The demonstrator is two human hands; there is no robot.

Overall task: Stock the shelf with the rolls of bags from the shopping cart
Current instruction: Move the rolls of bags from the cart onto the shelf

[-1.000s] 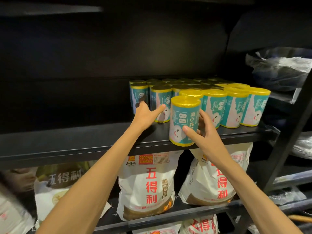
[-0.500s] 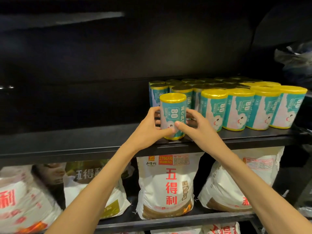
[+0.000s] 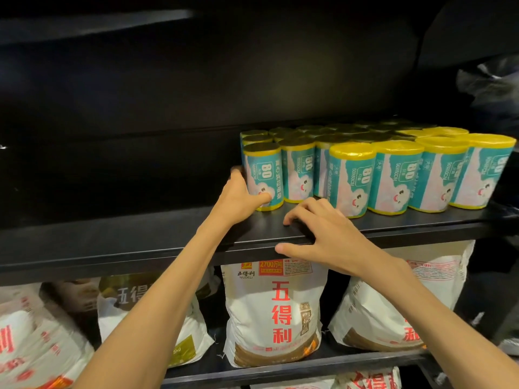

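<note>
Several teal-and-white rolls of bags with yellow ends stand in rows on the black shelf (image 3: 140, 237). The leftmost front roll (image 3: 265, 175) stands upright at the left end of the group. My left hand (image 3: 238, 196) grips its lower left side, thumb across the front and fingers behind it. My right hand (image 3: 323, 228) holds nothing and rests on the shelf's front lip, its fingers bent on top and its thumb along the edge. Another front roll (image 3: 351, 181) stands just beyond my right hand. The shopping cart is out of view.
The shelf's left half is bare and dark. White flour sacks (image 3: 273, 313) with red characters fill the shelf below. Dark plastic-wrapped goods (image 3: 494, 88) sit at the upper right. Another dark shelf board hangs above.
The roll that both hands held at the shelf's front now stands back in line at the left end of the rows. My right hand has let go and dropped to the shelf edge.
</note>
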